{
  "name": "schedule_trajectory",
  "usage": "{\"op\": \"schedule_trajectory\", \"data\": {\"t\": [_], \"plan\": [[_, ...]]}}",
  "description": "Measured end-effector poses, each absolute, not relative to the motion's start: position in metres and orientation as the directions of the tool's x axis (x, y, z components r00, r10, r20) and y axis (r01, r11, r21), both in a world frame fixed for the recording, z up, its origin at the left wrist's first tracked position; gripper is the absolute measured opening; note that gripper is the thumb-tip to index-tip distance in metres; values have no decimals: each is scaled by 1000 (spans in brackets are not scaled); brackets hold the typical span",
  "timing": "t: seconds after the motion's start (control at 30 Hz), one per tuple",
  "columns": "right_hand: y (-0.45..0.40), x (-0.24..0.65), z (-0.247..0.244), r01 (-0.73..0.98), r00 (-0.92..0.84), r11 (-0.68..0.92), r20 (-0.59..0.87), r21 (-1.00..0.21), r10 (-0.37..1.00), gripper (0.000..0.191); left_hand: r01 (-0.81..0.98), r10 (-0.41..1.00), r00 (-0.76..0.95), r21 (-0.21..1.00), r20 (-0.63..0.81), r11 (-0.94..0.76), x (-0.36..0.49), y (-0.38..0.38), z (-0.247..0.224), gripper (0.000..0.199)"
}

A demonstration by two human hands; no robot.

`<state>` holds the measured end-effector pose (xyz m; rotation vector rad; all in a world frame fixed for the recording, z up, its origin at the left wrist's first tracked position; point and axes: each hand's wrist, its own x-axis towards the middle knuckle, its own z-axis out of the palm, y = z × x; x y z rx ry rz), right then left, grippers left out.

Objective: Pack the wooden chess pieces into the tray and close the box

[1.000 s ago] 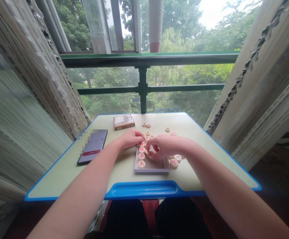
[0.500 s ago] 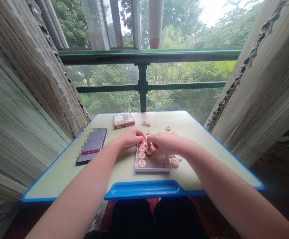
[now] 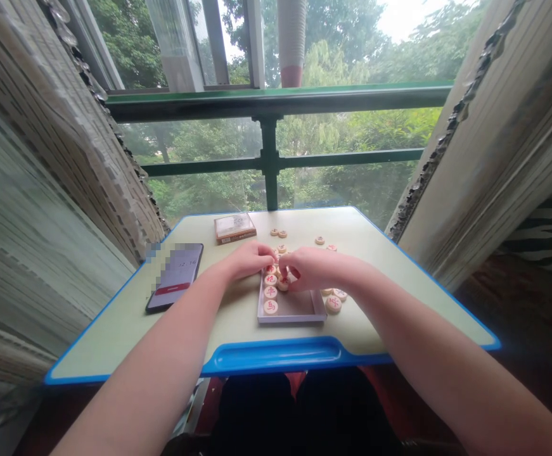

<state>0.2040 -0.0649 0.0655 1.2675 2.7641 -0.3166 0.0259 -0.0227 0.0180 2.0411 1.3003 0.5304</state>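
Note:
A shallow white box (image 3: pixel 299 318) lies on the table with round wooden Chinese chess pieces inside. Along its left wall runs a column of red-lettered pieces, the nearest being a horse piece (image 3: pixel 270 307). My right hand (image 3: pixel 311 269) reaches over the box from the right, its thumb and fingers closed on a Chinese chess piece (image 3: pixel 283 284) beside that column. At the box's far left corner is my left hand (image 3: pixel 251 259), fingers bent together at the far pieces. Whatever lies between its fingertips is hidden. Both hands cover part of the far end of the box.
Loose pieces lie right of the box, among them a red-lettered piece (image 3: pixel 333 304), and others sit farther back (image 3: pixel 320 240). A flat case (image 3: pixel 235 228) rests at the back left. Left of my arm is a phone (image 3: pixel 175 278). The blue-edged table (image 3: pixel 237 316) has a front trough (image 3: pixel 276 356).
The whole view has shifted slightly. Both hands stay at nearly the same places over the box, and the pieces in the left column have not moved.

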Motion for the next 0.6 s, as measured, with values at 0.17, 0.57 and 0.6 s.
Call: {"op": "schedule_trajectory", "data": {"t": [0.17,0.57,0.6], "plan": [[-65,205,66,760,-649,630,-156,-159,745,23,616,906,423,739,-17,-273,25,-22,15,24],[-62,208,68,813,-583,569,-186,-125,791,24,603,899,437,750,-26,-272,26,-22,16,26],[-62,208,68,812,-583,570,-179,-123,793,23,600,899,438,754,-29,-268,26,-23,17,26]]}}
